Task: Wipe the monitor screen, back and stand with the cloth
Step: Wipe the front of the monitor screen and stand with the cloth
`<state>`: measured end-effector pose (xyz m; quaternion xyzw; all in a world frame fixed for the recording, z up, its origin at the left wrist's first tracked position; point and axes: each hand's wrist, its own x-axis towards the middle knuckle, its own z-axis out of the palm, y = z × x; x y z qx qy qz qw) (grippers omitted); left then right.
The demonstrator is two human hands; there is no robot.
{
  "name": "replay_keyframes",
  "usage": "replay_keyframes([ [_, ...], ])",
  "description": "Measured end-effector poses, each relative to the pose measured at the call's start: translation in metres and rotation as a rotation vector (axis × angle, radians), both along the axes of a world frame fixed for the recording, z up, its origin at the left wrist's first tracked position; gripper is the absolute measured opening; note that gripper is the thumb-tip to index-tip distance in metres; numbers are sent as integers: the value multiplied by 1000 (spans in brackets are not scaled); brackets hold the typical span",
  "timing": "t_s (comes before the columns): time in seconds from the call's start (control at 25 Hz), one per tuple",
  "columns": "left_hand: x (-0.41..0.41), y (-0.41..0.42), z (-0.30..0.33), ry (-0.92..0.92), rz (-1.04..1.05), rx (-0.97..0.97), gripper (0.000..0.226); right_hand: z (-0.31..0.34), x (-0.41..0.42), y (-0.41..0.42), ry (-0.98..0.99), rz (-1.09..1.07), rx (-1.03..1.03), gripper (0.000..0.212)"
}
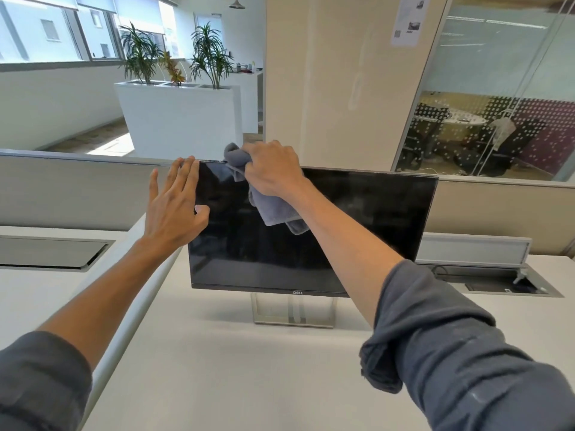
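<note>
A black monitor [367, 219] with a dark screen stands on a silver open-frame stand [294, 309] on the white desk [217, 368]. My right hand [270, 169] is closed around a grey cloth [273, 209] and presses it against the screen's top edge, left of centre; part of the cloth hangs down over the glass. At the monitor's upper left corner my left hand [174, 203] lies flat with fingers spread, thumb on the screen's front, fingers behind the left edge. The monitor's back is hidden.
A grey partition [77, 188] runs behind the desk. An open cable hatch [510, 283] with a raised lid lies to the right of the monitor, another recessed hatch [46, 253] at the left. A white planter [180, 116] and a pillar [342, 82] stand beyond.
</note>
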<state>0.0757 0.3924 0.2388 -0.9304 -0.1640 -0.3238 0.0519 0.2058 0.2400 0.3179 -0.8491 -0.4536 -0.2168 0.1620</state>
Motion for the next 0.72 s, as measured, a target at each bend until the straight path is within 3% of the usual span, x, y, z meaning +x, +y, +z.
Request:
replay_keyframes([
  [0.32,15,-21,7,9,49,-36,78,-12,52,-128,-10,-173,56,20],
  [0.56,36,-51,13,70,-98,74,75,-15,74,-198,-9,-277,75,27],
  [0.64,42,-63,13,86,-143,107,74,-14,76,-213,13,-279,163,28],
  [0.72,48,-71,14,92,-163,122,73,-14,77,-231,50,-301,390,29],
])
